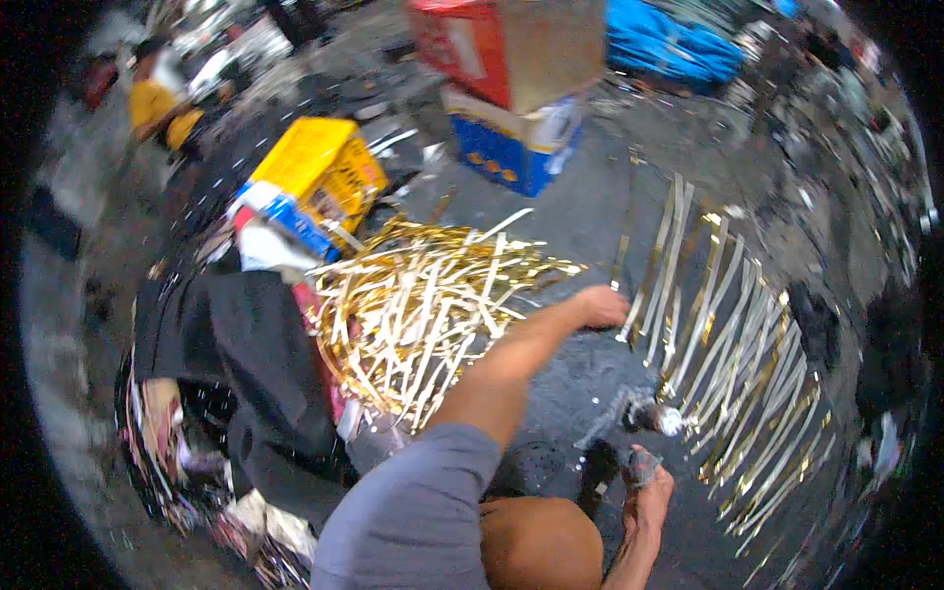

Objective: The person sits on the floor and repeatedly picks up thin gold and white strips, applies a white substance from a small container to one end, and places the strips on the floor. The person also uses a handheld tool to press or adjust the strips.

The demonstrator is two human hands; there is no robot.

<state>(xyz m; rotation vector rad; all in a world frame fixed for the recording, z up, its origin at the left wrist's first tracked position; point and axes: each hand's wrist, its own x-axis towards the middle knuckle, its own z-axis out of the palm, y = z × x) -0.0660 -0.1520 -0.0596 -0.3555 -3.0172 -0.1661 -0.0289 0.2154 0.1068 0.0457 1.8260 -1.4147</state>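
My left hand (602, 307) reaches across to the near end of a row of gold and silver strips (733, 339) laid side by side on the dark floor. Its fingers are closed; a thin gold strip (620, 258) meets them, but whether they hold it I cannot tell. My right hand (647, 490) is low, beside my knee, its fingers curled around a greyish lump that is too blurred to name. Just beyond it stands a small dark container (644, 417) with whitish matter at its side. Left of my left forearm lies a heap of loose gold and white strips (423, 315).
A yellow and blue box (315, 182) lies tilted behind the heap. Farther off, a red box (472, 44) rests on a blue one (516, 147), near a blue bundle (669, 44). Black cloth (241, 364) is at left. Another person in yellow (157, 103) sits far left.
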